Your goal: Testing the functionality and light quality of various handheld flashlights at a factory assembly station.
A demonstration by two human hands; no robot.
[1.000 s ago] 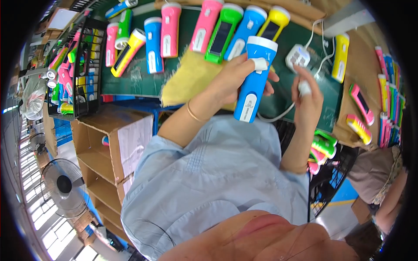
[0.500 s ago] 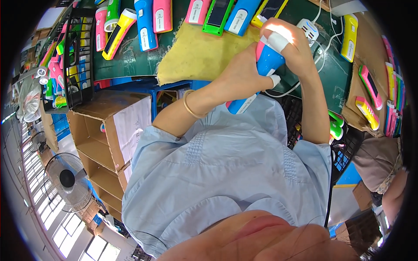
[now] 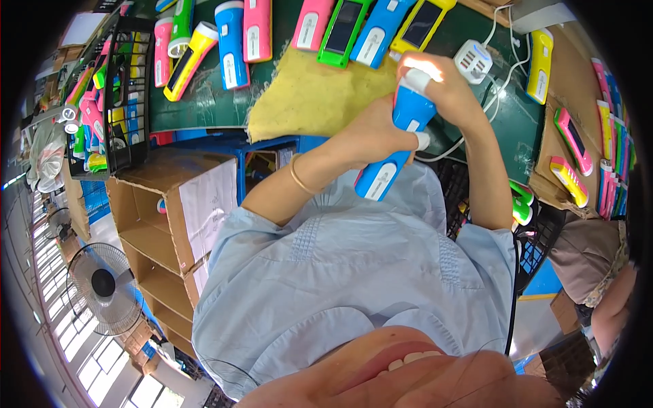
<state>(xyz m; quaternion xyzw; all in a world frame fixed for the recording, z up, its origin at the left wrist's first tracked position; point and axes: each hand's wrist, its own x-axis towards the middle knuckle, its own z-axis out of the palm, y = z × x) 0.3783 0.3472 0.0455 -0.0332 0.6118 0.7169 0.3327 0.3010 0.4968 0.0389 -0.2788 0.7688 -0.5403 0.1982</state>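
One blue flashlight (image 3: 383, 173): slanted between my two hands, out in front of my shirt at the near edge of the table; its lower end is free, its head mostly hidden.
My left hand (image 3: 374, 132): curled round the barrel, thumb across the near side, gripping it. I judge a firm wrap here best, so that nothing twists while the other hand works.
My right hand (image 3: 454, 94): bent over the head, fingers closed about it; how hard they press I cannot tell. A light touch suits a smooth rim.
White switch (image 3: 413, 126): just beside my left thumb; I would mind that thumb, lest it slide the switch by accident.
Glow: bright on my right fingers, so I take the lamp to be lit; better to tilt it off my eyes.
Yellow cloth (image 3: 292, 112): spread beyond my left forearm, a soft place for a casing.
Green table (image 3: 197, 112): under the cloth and a row of pink, green, blue and yellow flashlights, some with dark panels.
White multi-port charger (image 3: 473, 61): near my right hand, its cable looping toward me; I should hold my elbow clear of it.
Black basket (image 3: 121, 95): far left, with more flashlights.
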